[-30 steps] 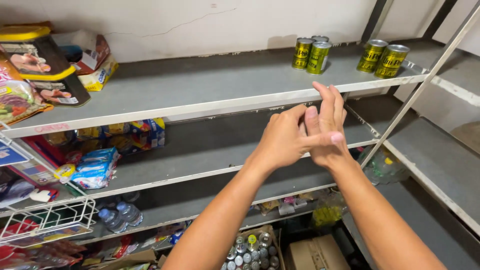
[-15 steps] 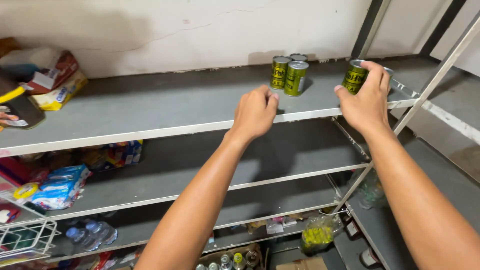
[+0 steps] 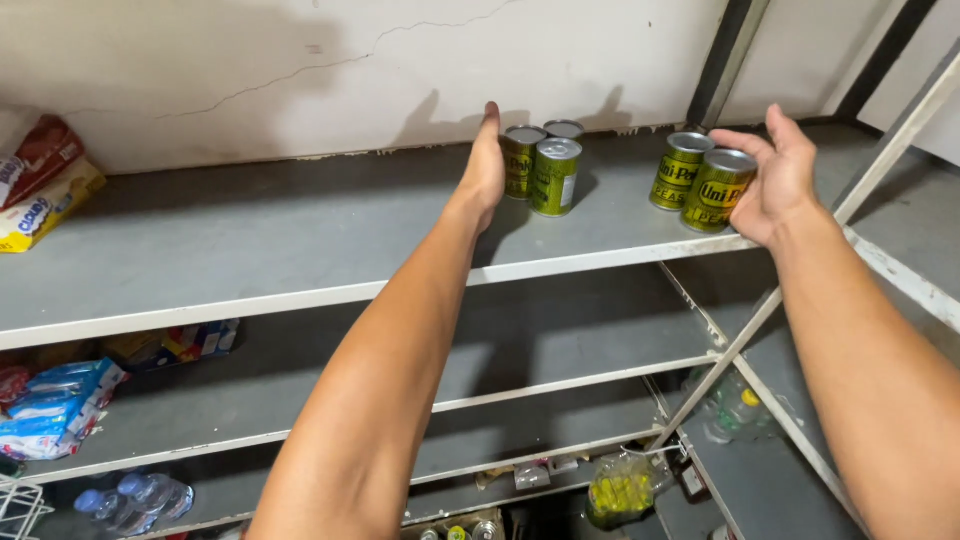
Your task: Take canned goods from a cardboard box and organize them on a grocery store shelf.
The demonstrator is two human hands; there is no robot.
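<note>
Head view: left hand [image 3: 487,165] reaches onto the top shelf [image 3: 300,240], fingers straight and pressed together, edge-on, flat against the left side of a cluster of three cans [image 3: 545,165]. Nothing gripped, just touching or nearly touching the nearest can. Right hand [image 3: 775,180] is spread, fingers curved, palm facing left, just beside the pair of cans [image 3: 700,185] on its right side; can't tell if it actually touches them. Not closed on anything

Cans: short cylinders, olive-green/yellow labels, plain silver metal lids, all upright. The cluster of three stands mid-shelf near the back wall [image 3: 300,70], two in front, one behind. The pair stands further right, close to the shelf's front edge, touching each other. The two groups are apart, a bare shelf gap between them

Shelf is grey with a white front lip, metal frame. Wall behind is off-white with a crack line

Other stuff: red and yellow snack packs [image 3: 40,190] lying at the far left of the top shelf. Next shelf down holds blue pouches [image 3: 55,410] at left and a few small boxes [image 3: 180,345]. Lower left: clear water bottles [image 3: 135,500] with blue caps, corner of a white wire basket [image 3: 20,510]. Bottom centre-right: a clear bag with yellow contents [image 3: 620,490]; contents too small to identify. One plastic bottle [image 3: 735,410] lying on the adjacent right-hand rack
</note>
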